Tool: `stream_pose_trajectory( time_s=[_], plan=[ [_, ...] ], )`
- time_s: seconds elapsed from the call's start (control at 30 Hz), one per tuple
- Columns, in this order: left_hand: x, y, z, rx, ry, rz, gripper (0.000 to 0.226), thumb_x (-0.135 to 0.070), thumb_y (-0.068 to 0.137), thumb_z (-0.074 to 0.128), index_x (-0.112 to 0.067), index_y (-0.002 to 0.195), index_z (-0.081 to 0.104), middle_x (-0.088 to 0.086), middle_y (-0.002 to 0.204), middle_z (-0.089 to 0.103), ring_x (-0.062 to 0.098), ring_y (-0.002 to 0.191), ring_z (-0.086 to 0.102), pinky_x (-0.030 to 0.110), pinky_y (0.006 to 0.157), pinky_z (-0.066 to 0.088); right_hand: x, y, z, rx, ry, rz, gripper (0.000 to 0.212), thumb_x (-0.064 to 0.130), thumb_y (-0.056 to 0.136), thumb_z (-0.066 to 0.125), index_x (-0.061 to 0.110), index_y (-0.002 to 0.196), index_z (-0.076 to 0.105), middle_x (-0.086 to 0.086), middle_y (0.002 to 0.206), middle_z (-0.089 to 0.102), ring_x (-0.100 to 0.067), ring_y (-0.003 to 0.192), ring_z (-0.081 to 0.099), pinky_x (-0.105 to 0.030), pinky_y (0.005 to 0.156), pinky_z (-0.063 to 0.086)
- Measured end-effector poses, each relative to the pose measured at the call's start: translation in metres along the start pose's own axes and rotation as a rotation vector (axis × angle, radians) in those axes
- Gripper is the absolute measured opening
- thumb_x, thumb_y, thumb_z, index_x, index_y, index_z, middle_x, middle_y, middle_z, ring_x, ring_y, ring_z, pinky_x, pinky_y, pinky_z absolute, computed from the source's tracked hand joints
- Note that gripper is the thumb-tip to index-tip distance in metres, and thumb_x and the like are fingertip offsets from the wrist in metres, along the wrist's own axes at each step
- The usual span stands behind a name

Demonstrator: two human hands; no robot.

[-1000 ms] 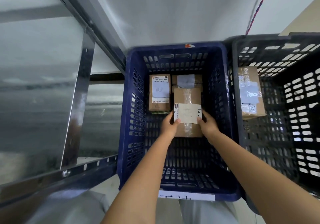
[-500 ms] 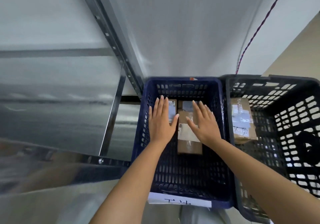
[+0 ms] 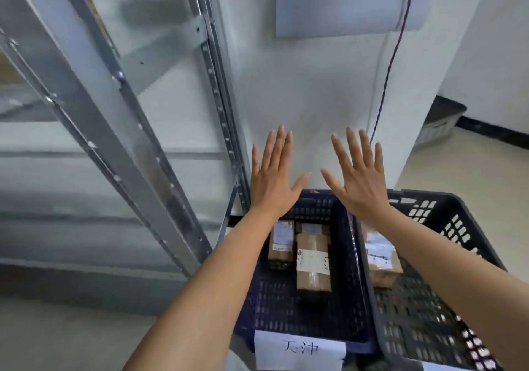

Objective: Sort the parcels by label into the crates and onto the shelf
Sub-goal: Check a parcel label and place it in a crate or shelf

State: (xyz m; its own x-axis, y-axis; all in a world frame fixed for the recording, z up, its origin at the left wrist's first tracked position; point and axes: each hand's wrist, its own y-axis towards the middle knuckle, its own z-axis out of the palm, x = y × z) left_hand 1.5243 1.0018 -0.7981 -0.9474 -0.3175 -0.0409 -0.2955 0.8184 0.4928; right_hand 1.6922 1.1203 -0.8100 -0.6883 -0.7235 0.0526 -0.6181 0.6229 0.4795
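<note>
Hands (image 3: 316, 181) now raised, empty, above crate (image 3: 352, 293)

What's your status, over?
Left hand and right hand open, empty, above blue crate. Three parcels inside; front parcel lies flat. Nothing in the way.

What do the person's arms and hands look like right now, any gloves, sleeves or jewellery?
Both forearms are bare for as far as the head view shows; no sleeve edge is in frame. The left hand and the right hand wear no gloves, and no ring, watch or wristband shows on either. The nails are short and plain.
</note>
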Motion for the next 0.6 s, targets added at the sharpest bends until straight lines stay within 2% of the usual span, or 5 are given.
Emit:
stream_pose_trajectory(
  time_s=[0.23,0.43,0.6],
  plan=[
    [-0.011,0.065,-0.154,-0.131,-0.037,0.055,0.085,-0.064,0.097,0.029,-0.013,0.157,-0.003,0.005,0.165,-0.011,0.02,0.151,-0.012,0.051,0.122,-0.004,0.029,0.063,-0.16,-0.159,-0.064,0.017,0.067,0.056,0.1,0.023,0.028,0.158,0.004,-0.002,0.166,-0.005,-0.022,0.152,-0.007,-0.049,0.122,-0.001],
    [-0.046,0.128,-0.32,-0.223,-0.063,0.109,0.083,-0.064,0.097,0.03,-0.013,0.157,0.003,0.006,0.165,-0.007,0.021,0.152,-0.009,0.046,0.121,-0.01,0.025,0.108,-0.341,-0.238,-0.131,0.036,0.067,0.058,0.1,0.022,0.029,0.158,0.004,-0.002,0.166,-0.006,-0.022,0.152,-0.008,-0.051,0.122,0.002],
    [-0.066,0.161,-0.46,-0.273,-0.026,0.179,0.081,-0.062,0.097,0.033,-0.014,0.158,0.007,0.005,0.165,-0.001,0.021,0.152,-0.004,0.049,0.122,-0.002,0.032,0.133,-0.476,-0.28,-0.116,0.041,0.069,0.06,0.098,0.021,0.029,0.158,0.004,-0.001,0.166,-0.007,-0.024,0.152,-0.008,-0.055,0.121,0.006]
  ],
)
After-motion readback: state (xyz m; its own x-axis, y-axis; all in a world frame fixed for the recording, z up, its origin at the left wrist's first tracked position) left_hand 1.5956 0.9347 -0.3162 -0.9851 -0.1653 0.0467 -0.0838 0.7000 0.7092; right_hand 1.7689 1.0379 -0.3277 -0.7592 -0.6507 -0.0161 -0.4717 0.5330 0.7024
